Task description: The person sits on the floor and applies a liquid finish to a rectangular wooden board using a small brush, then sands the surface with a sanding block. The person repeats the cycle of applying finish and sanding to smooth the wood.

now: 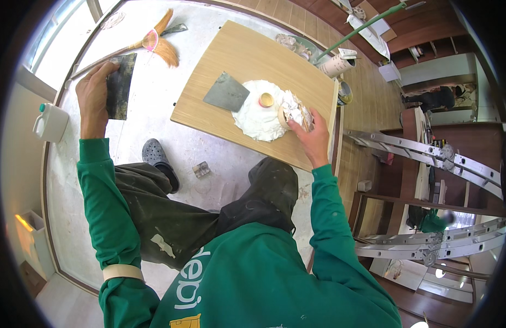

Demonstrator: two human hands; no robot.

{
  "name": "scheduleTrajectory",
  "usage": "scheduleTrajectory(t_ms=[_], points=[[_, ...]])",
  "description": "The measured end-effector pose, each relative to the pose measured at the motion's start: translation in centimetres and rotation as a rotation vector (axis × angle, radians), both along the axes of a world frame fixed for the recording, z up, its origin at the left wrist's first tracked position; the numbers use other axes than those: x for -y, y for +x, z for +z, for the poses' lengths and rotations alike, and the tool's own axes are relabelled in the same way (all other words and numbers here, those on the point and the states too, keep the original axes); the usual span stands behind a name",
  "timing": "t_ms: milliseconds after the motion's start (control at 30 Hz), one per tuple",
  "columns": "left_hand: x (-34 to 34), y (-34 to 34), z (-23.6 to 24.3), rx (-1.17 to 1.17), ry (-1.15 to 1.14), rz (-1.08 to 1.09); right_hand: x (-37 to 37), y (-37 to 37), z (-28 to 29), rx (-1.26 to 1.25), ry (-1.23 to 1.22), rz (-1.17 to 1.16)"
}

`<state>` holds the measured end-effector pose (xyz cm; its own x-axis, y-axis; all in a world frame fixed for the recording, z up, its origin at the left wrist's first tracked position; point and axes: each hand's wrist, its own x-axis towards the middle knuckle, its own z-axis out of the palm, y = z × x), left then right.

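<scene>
My left hand (95, 95) is closed on the edge of a dark, stained flat plate (120, 90), held above the pale floor. My right hand (313, 136) grips a white-smeared piece with a tan round rim (284, 116) at the right side of the board; its exact kind is unclear. Beside it, a spread mound of white putty (255, 123) lies on the wooden board (209, 71). In the putty sits a small round cup with yellowish contents (265, 100). A grey flat sheet (225, 93) overlaps the mound's left edge.
A straw broom (164, 49) lies on the floor at the far left, near a white jug with a green cap (50, 123). Past the board stand a white tube-like container (337, 64) and a tin (344, 93). Aluminium ladders (428, 150) stand at right; people work beyond.
</scene>
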<state>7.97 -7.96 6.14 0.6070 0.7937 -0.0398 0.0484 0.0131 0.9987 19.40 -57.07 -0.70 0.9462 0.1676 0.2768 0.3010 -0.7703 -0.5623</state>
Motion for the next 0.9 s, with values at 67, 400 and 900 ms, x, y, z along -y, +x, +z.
scheduleTrajectory(t_ms=[67,400,900], points=[[0.1,0.1,0.1,-0.002,0.01,0.006,-0.9,1.1,0.2,-0.043,-0.132,0.042],[-0.6,0.4,-0.1,-0.005,0.093,0.034,-3.3,4.0,0.4,-0.269,-0.286,0.023],[-3.0,0.4,-2.7,-0.146,0.143,-0.037,13.3,-3.6,5.7,-0.222,-0.224,-0.444]])
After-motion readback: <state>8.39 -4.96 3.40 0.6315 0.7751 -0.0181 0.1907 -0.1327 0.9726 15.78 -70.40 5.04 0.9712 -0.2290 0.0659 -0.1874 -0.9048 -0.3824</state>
